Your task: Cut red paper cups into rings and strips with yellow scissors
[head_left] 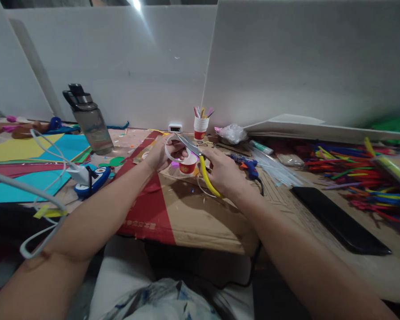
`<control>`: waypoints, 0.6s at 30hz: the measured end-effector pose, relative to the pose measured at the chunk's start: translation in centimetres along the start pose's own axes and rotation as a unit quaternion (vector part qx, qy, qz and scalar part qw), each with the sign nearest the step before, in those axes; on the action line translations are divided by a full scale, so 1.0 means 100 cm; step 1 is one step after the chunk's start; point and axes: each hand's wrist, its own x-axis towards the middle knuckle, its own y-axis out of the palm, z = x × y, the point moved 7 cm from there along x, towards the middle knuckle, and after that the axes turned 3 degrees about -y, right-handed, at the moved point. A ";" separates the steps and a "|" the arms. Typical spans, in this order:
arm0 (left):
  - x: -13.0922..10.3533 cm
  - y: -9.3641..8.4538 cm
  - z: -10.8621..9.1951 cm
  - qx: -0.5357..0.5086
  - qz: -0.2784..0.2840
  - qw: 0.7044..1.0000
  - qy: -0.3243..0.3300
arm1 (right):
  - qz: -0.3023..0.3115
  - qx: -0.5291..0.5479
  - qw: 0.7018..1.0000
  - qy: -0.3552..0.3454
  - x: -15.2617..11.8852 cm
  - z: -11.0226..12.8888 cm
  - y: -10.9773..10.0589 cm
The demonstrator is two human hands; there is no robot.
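Note:
My left hand (162, 154) pinches a white ring (168, 153), which looks like the rim of a paper cup, and holds it up above the cardboard. In my right hand (224, 171) is a pair of scissors (206, 175) with yellow handles. Their metal blades point up and left and reach the ring's upper edge; whether they touch it I cannot tell. Just below the ring, a red and white paper cup (188, 168) stands on the cardboard (200, 218). A purple piece (175, 164) lies beside that cup.
Behind, a stack of paper cups (200, 126) holds pens. A blue glue gun (251, 169) lies right of my hand, near a black case (340, 220) and colourful pipe cleaners (350, 178). At left are a water bottle (93, 126), a power strip (90, 182) with cables and coloured sheets (20, 149).

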 end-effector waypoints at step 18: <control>0.005 -0.006 0.009 -0.017 -0.010 1.000 0.007 | -0.012 0.019 1.000 -0.009 0.000 -0.002 0.005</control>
